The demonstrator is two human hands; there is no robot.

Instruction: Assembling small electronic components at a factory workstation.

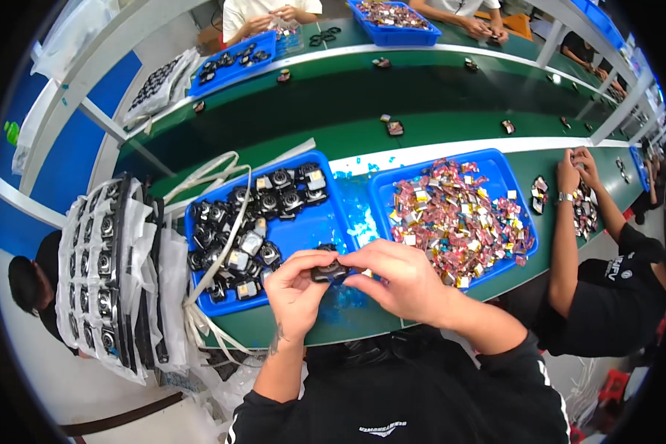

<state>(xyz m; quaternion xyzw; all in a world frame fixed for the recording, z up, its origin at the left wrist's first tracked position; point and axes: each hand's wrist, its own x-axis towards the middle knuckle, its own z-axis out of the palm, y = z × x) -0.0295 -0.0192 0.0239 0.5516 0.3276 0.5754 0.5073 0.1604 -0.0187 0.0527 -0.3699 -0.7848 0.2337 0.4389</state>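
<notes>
Both my hands meet at the near edge of the bench, around a small black camera-like housing (328,273). My left hand (297,292) pinches it from the left. My right hand (398,277) has thumb and forefinger closed on its right side, which hides part of it. Just behind my left hand, a blue tray (320,222) holds many similar black housings (281,180) with round lens-like fronts, some with pale square pieces. Behind my right hand stands a second blue tray (381,194), heaped with small pink, silver and gold parts (451,214).
Blue scraps (361,214) litter the bench between the trays. White straps (229,244) lie over the left tray. Stacked trays of housings in plastic (103,259) stand at left. A green conveyor (451,92) carries scattered parts. A co-worker's hands (576,169) work at right; others sit across.
</notes>
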